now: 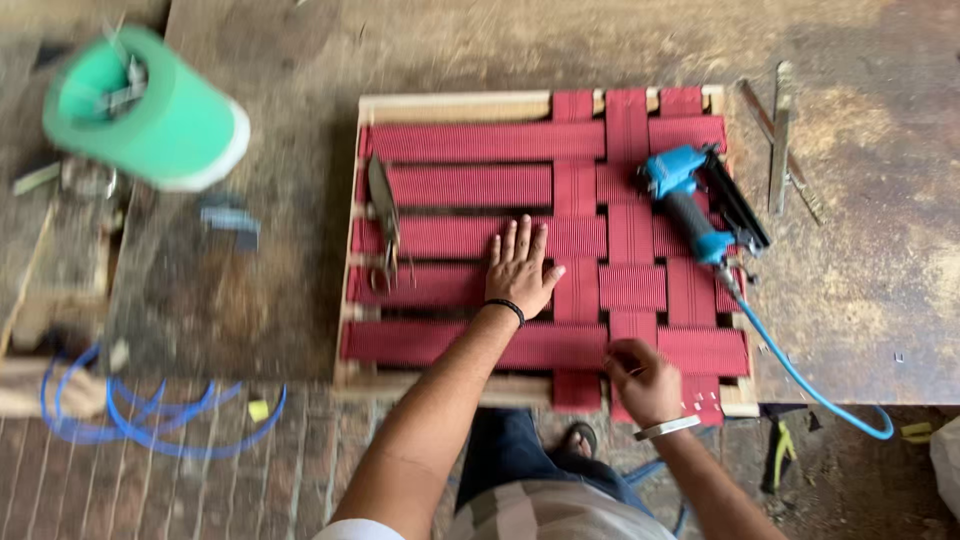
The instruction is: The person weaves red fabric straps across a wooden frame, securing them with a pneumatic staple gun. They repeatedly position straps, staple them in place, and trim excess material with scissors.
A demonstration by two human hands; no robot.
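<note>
Down on the work, we have our left hand (521,268) stretched forward, arm nearly straight, palm flat and fingers spread on the woven red webbing (480,240) of the wooden frame (450,106). Our right hand (643,378) sits nearer the body, wrist bent, fingers curled and pinching the end of one lengthwise strap (628,230) at the frame's near rail.

That pinched strap runs away from us, its long axis crossing the frame from the near edge to the far rail, passing over and under the crosswise bands. The crosswise bands run left to right under the left palm.

Just beyond the right hand, a blue pneumatic stapler (700,205) lies on the webbing, its handle pointing back toward us and its blue hose (800,380) trailing off the frame's right corner. To the left of the left hand, pliers (385,215) lie on the webbing, long axis pointing away from us.

Bare worn tabletop (860,260) opens to the right of the frame. Far left of the left hand stands a green roll (150,110), and blue straps (150,415) loop near the table's near edge.
</note>
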